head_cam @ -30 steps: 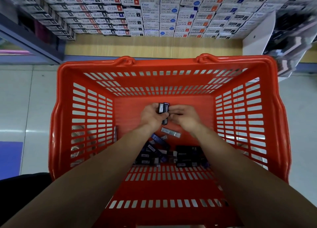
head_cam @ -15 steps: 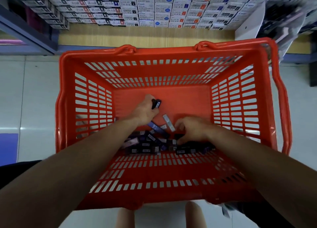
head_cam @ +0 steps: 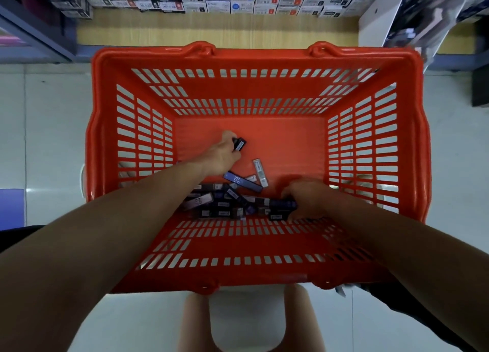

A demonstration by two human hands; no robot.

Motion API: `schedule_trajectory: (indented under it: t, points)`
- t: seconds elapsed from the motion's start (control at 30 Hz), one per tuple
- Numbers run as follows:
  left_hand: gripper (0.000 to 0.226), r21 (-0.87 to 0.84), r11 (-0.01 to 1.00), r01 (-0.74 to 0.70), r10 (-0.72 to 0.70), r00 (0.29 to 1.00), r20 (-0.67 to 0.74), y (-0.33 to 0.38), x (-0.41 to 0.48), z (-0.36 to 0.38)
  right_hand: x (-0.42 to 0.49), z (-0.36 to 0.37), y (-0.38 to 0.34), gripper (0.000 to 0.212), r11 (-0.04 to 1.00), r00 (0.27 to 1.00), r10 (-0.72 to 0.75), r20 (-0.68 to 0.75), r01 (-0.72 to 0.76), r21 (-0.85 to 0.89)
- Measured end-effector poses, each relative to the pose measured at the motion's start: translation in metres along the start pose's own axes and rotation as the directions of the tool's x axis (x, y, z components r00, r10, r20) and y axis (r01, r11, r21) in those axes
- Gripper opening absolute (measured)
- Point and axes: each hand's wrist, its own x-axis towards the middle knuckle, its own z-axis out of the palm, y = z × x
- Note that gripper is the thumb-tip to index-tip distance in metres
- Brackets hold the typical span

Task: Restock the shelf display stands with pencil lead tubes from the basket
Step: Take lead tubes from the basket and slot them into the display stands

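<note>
A red plastic basket (head_cam: 259, 58) stands below me. On its floor lies a heap of dark pencil lead tubes (head_cam: 227, 203), with a blue one marked HB 0.7 (head_cam: 242, 181) and a pale one (head_cam: 260, 172) lying apart. My left hand (head_cam: 219, 156) is inside the basket and grips a small bundle of dark tubes (head_cam: 239, 144) above the floor. My right hand (head_cam: 307, 198) reaches into the right end of the heap, its fingers curled around a dark tube (head_cam: 283, 205).
Behind the basket runs a wooden shelf ledge (head_cam: 217, 29) with rows of small white boxes (head_cam: 238, 0) above it. A white display panel (head_cam: 378, 15) stands at the upper right. Pale floor tiles surround the basket; a stool's legs (head_cam: 195, 322) show below it.
My hands have separated: the left keeps the bundle of tubes raised, and the right has dropped toward me into the heap. The view has shifted so the basket sits lower.
</note>
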Motion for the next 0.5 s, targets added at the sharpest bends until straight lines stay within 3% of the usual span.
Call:
schedule_trajectory:
  t: [0.23,0.5]
  points:
    - [0.041,-0.023,0.999,0.026,-0.026,1.0,-0.013,-0.0005,0.0046,0.0008,0.0015,0.0061,-0.0015,0.05,0.997,0.999,-0.045,-0.008,0.045,0.065]
    - [0.03,-0.057,0.998,0.02,-0.021,1.0,-0.017,-0.0005,0.0034,0.0032,-0.0002,0.0079,-0.0032,0.022,0.991,0.995,-0.096,0.019,0.094,0.097]
